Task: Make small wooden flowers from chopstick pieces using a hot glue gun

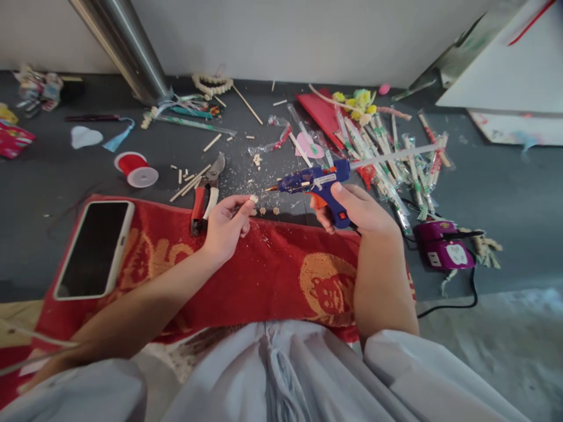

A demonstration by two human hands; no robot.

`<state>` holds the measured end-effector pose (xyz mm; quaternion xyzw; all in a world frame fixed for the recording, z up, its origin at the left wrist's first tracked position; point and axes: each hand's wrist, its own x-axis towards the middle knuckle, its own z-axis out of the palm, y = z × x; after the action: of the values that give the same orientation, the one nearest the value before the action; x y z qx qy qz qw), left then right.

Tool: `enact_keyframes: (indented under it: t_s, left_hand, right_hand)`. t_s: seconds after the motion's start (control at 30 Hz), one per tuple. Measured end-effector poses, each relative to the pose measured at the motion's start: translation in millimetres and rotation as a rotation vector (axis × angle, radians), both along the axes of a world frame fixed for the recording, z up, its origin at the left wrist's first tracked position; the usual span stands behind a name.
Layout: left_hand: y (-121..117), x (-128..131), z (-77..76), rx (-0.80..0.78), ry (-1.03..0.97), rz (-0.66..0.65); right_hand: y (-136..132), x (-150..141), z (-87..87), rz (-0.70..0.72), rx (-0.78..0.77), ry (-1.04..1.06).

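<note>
My right hand (358,210) grips a blue hot glue gun (332,184), its tip pointing left and a long glue stick (391,155) sticking out of the back. Between thumb and fingertips, my left hand (229,225) pinches a small pale wooden piece (254,199). The gun's nozzle is a little to the right of that piece, apart from it. Small wooden pieces (269,211) lie in a row at the edge of the red towel (264,275). Pliers-like cutters (206,193) with red and white handles rest beside my left hand, near cut sticks (190,183).
A phone (94,249) lies on the towel at left, with a spool of red ribbon (136,170) behind it. Wrapped chopsticks (378,146) are heaped at right. A purple power socket block (444,245) with a cable stands front right. A metal post (127,47) rises at the back.
</note>
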<state>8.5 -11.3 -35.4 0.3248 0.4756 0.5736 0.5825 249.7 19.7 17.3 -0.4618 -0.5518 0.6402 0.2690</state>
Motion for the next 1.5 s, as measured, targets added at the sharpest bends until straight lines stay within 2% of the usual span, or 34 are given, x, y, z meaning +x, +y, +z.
enact_keyframes:
  t_s: [0.07,0.13,0.23,0.3,0.47,0.53,0.63,0.73,0.83,0.9,1.0,1.07,1.17,1.5]
  left_hand:
    - [1,0,2.1,-0.02,-0.037,0.017]
    - [2,0,3.9,-0.032,-0.071,0.022]
    - [3,-1,5.4,-0.049,-0.094,0.022]
    - [3,-2,5.6,-0.059,-0.1,0.027]
    - [1,-1,4.2,-0.039,-0.112,0.015]
    - [0,-1,3.7,-0.024,-0.113,0.015]
    - [0,-2,3.7,-0.019,-0.11,0.005]
    - [0,-3,4.7,-0.02,-0.119,0.002]
    - [2,-2,6.7,-0.038,-0.148,0.025]
    - [2,-2,8.7,-0.064,-0.177,0.048]
    - [3,-2,11.9,-0.104,-0.216,0.071]
    - [3,-2,13.3,-0.121,-0.228,0.071]
    - [3,-2,13.8,-0.123,-0.219,0.065]
    - [3,0,10.9,-0.113,-0.225,0.055]
  right_hand:
    - [2,2,-1.9,-0.065,0.068,-0.085]
    - [6,5,-5.7,-0.166,0.208,-0.231]
    - [13,11,-13.6,-0.218,0.477,-0.732]
    - [17,15,-19.5,-0.211,0.561,-0.999]
    - [20,22,-29.8,-0.113,0.623,-1.137]
    - [17,23,-27.6,-0.063,0.617,-1.184]
    - [11,17,-15.1,-0.075,0.661,-1.305]
    - [13,-3,1.5,-0.08,0.778,-1.294]
    - [28,-39,10.2,0.157,0.857,-1.163]
    - [44,-65,8.6,0.309,0.899,-1.092]
    - [66,-99,-0.3,0.463,0.96,-1.101]
    - [75,-114,-6.4,0.512,0.975,-1.094]
    - [80,-124,-12.2,0.549,0.986,-1.094]
    - [84,-126,-18.6,0.571,0.996,-1.118]
